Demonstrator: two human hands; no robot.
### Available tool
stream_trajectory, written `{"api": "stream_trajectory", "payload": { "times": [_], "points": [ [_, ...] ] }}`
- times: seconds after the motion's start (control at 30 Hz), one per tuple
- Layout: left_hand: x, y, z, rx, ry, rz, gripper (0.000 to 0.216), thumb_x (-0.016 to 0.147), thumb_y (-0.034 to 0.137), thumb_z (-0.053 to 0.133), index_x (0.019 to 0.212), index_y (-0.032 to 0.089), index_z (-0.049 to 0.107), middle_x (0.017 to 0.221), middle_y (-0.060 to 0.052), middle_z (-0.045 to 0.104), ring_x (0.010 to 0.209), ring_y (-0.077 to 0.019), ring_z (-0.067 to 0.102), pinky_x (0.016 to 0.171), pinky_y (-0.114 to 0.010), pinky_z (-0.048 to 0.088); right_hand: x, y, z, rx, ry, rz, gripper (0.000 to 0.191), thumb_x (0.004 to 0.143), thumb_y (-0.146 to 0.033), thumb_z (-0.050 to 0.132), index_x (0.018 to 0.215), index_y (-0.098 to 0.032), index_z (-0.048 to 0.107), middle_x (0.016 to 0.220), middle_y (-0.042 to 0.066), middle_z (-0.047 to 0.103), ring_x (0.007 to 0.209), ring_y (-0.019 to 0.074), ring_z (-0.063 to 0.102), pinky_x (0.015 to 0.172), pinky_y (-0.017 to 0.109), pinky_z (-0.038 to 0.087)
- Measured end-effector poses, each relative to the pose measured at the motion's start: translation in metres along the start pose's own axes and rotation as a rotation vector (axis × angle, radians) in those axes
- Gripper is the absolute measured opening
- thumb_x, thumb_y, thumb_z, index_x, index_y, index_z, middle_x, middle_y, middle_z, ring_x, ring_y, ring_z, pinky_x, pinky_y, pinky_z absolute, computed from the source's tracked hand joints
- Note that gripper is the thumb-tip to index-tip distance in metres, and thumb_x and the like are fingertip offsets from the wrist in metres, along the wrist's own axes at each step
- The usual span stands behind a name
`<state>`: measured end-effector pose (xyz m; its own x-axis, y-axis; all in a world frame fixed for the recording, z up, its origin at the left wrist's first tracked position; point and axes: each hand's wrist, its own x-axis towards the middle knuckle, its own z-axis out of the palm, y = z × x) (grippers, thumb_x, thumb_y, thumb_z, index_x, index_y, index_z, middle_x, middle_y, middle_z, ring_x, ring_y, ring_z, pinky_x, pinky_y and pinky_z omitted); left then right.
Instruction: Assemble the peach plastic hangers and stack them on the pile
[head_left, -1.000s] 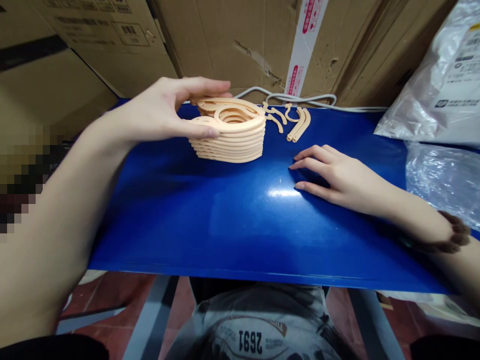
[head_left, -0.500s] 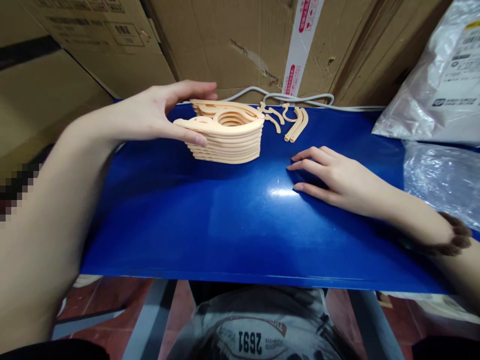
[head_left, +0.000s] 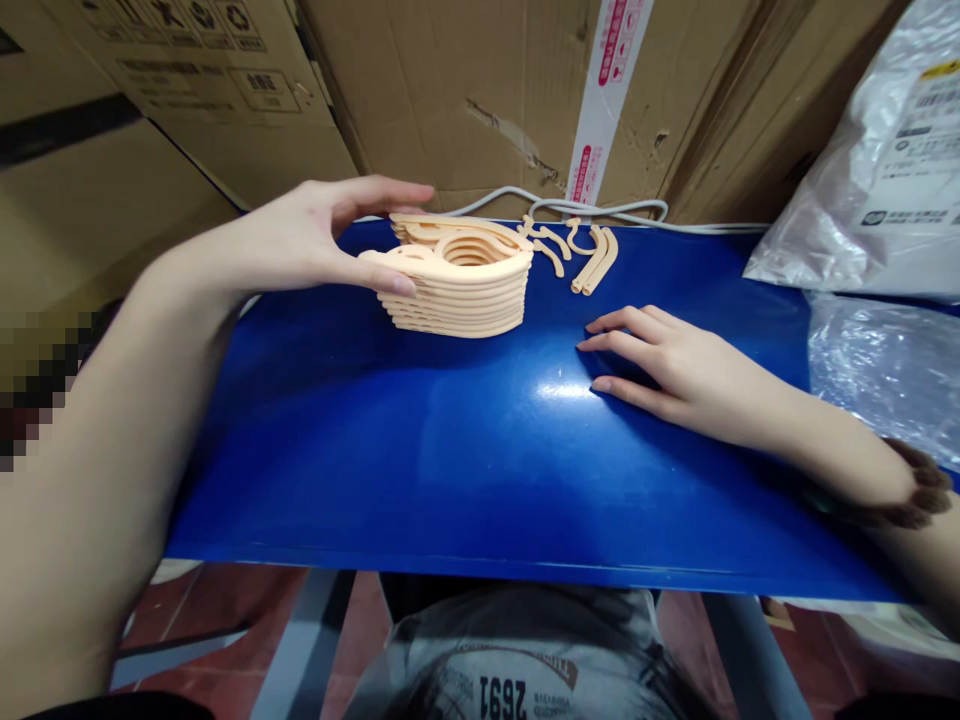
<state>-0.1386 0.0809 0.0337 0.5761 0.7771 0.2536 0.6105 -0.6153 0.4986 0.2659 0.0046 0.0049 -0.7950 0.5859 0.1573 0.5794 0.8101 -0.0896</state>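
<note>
My left hand (head_left: 315, 232) is around the left end of a neat stack of cream plastic folding hangers (head_left: 461, 300). Its thumb presses the near side of the stack, while its fingers reach over to the far side, where their contact is partly hidden. The hangers lie folded, one on top of another, on the blue tabletop (head_left: 420, 450). To the right of the stack, my right hand (head_left: 667, 365) rests palm down with its fingers apart and nothing in them. Just beyond it are loose cream hanger pieces (head_left: 596, 258), some curved arms and a hook.
Cardboard boxes (head_left: 420, 90) stand behind the table. A pale cable (head_left: 637, 208) runs along the back edge. On the right lie a white plastic package (head_left: 847, 190) and a crumpled clear plastic bag (head_left: 885, 360).
The view has tilted slightly upward, so everything sits a little lower. The stack's left end has shifted slightly right under my left hand. My right hand stays where it was.
</note>
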Motion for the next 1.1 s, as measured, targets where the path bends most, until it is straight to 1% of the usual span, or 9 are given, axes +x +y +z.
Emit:
{"api": "stream_trajectory", "payload": {
  "times": [0.1, 0.23, 0.3, 0.4, 0.5, 0.7, 0.9, 1.0, 1.1],
  "points": [
    [0.0, 0.003, 0.001, -0.007, 0.005, -0.032, 0.093, 0.083, 0.066, 0.079, 0.156, 0.018, 0.046, 0.155, -0.01, 0.055, 0.124, -0.0261, 0.058, 0.119, -0.051, 0.043, 0.0, 0.0, 0.0, -0.013, -0.001, -0.002, 0.045, 0.106, -0.047, 0.046, 0.131, -0.015, 0.065, 0.134, 0.019, 0.064, 0.117, 0.0326, 0.064, 0.101, 0.051, 0.053],
    [-0.002, 0.021, 0.003, -0.062, 0.038, -0.069, 0.098, 0.075, 0.068, 0.083, 0.152, 0.015, 0.051, 0.153, -0.011, 0.058, 0.128, -0.0293, 0.057, 0.119, -0.052, 0.041, -0.001, 0.0, 0.001, -0.024, 0.007, -0.01, 0.046, 0.106, -0.046, 0.046, 0.132, -0.013, 0.065, 0.134, 0.019, 0.064, 0.116, 0.032, 0.064, 0.1, 0.051, 0.054],
    [-0.003, 0.032, 0.005, -0.09, 0.064, -0.138, 0.096, 0.072, 0.067, 0.083, 0.15, 0.018, 0.055, 0.153, -0.008, 0.058, 0.135, -0.0303, 0.055, 0.122, -0.048, 0.038, -0.001, 0.001, 0.001, -0.026, 0.013, -0.015, 0.046, 0.106, -0.046, 0.046, 0.132, -0.013, 0.065, 0.133, 0.019, 0.064, 0.115, 0.0318, 0.064, 0.099, 0.051, 0.054],
    [-0.005, 0.042, 0.005, -0.095, 0.071, -0.174, 0.096, 0.071, 0.067, 0.082, 0.149, 0.018, 0.055, 0.15, -0.007, 0.06, 0.136, -0.0294, 0.056, 0.122, -0.045, 0.037, -0.001, 0.001, 0.001, -0.032, 0.012, -0.021, 0.046, 0.106, -0.045, 0.046, 0.132, -0.012, 0.065, 0.133, 0.019, 0.064, 0.115, 0.0316, 0.064, 0.099, 0.05, 0.054],
    [-0.005, 0.045, 0.004, -0.086, 0.077, -0.189, 0.095, 0.071, 0.064, 0.083, 0.149, 0.017, 0.055, 0.15, -0.007, 0.06, 0.136, -0.0286, 0.056, 0.121, -0.043, 0.038, -0.001, 0.001, 0.001, -0.038, 0.014, -0.025, 0.046, 0.106, -0.045, 0.046, 0.133, -0.012, 0.065, 0.133, 0.019, 0.063, 0.116, 0.0316, 0.064, 0.099, 0.049, 0.053],
    [-0.006, 0.044, 0.001, -0.032, 0.071, -0.208, 0.096, 0.07, 0.067, 0.081, 0.149, 0.019, 0.055, 0.147, -0.003, 0.062, 0.135, -0.0256, 0.056, 0.119, -0.038, 0.038, -0.002, 0.001, 0.001, -0.041, 0.016, -0.026, 0.046, 0.106, -0.045, 0.046, 0.133, -0.012, 0.065, 0.133, 0.018, 0.064, 0.115, 0.0313, 0.064, 0.1, 0.048, 0.053],
    [-0.006, 0.044, 0.004, -0.01, 0.062, -0.205, 0.103, 0.07, 0.079, 0.074, 0.15, 0.018, 0.053, 0.15, -0.007, 0.059, 0.136, -0.0271, 0.055, 0.12, -0.041, 0.038, -0.001, 0.0, 0.002, -0.046, 0.013, -0.027, 0.046, 0.106, -0.045, 0.046, 0.133, -0.012, 0.065, 0.133, 0.018, 0.064, 0.115, 0.0312, 0.064, 0.1, 0.048, 0.053],
    [-0.005, 0.039, 0.003, -0.021, 0.041, -0.212, 0.115, 0.064, 0.084, 0.075, 0.155, 0.019, 0.046, 0.153, -0.007, 0.056, 0.14, -0.0271, 0.052, 0.122, -0.041, 0.035, -0.002, 0.0, 0.001, -0.045, 0.014, -0.024, 0.047, 0.106, -0.045, 0.046, 0.133, -0.012, 0.065, 0.133, 0.018, 0.064, 0.116, 0.0313, 0.064, 0.1, 0.049, 0.054],
    [-0.006, 0.027, 0.001, -0.014, -0.016, -0.218, 0.131, 0.059, 0.087, 0.075, 0.164, 0.024, 0.028, 0.157, -0.007, 0.052, 0.144, -0.027, 0.049, 0.122, -0.045, 0.034, -0.002, 0.0, 0.001, -0.047, 0.015, -0.029, 0.047, 0.106, -0.045, 0.046, 0.133, -0.012, 0.065, 0.134, 0.018, 0.064, 0.116, 0.0315, 0.064, 0.1, 0.049, 0.054]
  ]
}}
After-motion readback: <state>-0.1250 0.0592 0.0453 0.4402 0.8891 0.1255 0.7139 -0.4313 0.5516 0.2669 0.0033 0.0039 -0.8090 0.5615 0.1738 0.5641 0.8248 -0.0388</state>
